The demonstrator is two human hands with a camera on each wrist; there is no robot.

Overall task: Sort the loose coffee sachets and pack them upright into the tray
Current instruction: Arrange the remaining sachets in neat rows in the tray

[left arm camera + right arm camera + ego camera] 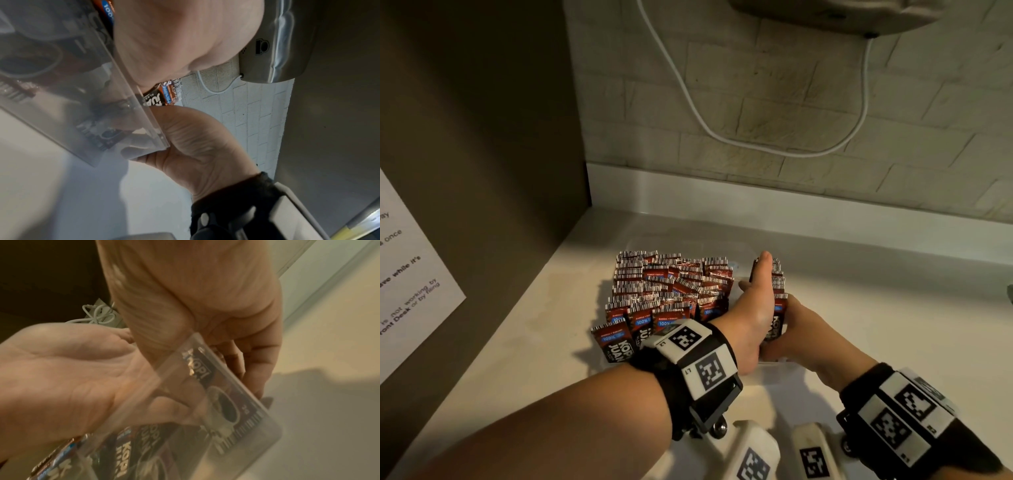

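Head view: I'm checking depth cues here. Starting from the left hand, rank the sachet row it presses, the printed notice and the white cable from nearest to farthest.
1. The sachet row, touching the left hand, at the tray's right end.
2. The printed notice, far left on the dark side panel.
3. The white cable, up on the back brick wall.

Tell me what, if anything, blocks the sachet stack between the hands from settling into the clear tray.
Nothing visible does: the red sachet stack already stands inside the clear plastic tray, pressed between left hand and right hand.
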